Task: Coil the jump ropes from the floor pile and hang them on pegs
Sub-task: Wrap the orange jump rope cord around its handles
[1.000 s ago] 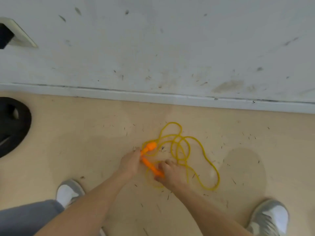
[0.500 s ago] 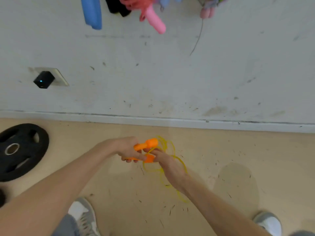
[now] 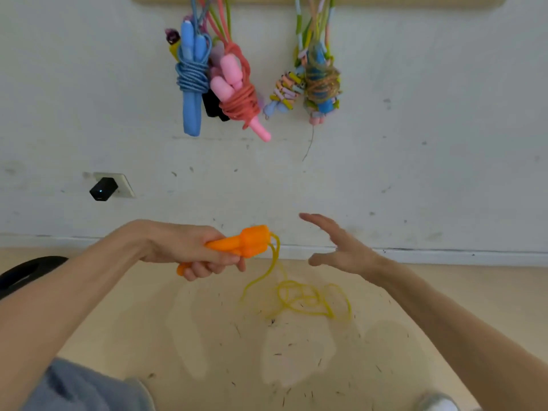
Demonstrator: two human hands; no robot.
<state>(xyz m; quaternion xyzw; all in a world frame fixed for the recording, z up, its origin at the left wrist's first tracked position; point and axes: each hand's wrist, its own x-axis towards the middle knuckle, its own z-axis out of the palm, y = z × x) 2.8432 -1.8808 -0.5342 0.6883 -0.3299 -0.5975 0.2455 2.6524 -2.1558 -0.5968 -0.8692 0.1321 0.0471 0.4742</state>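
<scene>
My left hand (image 3: 189, 250) is closed around both orange handles (image 3: 249, 241) of a yellow jump rope. Its thin yellow cord (image 3: 308, 298) drops from the handle ends and lies in loose loops on the floor below. To the right of the handles, my right hand (image 3: 341, 247) is spread open, fingers apart, touching nothing. On the wall above hang coiled ropes: a blue one (image 3: 191, 78), a pink one (image 3: 237, 90) and a multicoloured beaded bundle (image 3: 320, 81). They hang from a wooden board (image 3: 415, 0) at the top edge; the pegs themselves are out of view.
A black plug (image 3: 102, 188) sits in a wall socket at the left. A black weight plate (image 3: 26, 272) lies on the floor at the far left edge. White baseboard (image 3: 444, 253) runs along the beige, scuffed floor. My shoe (image 3: 439, 403) shows at the bottom right.
Both handles went from two hands on the floor into my left hand alone and rose. My right hand let go and opened. The view tilted up, revealing the hanging ropes.
</scene>
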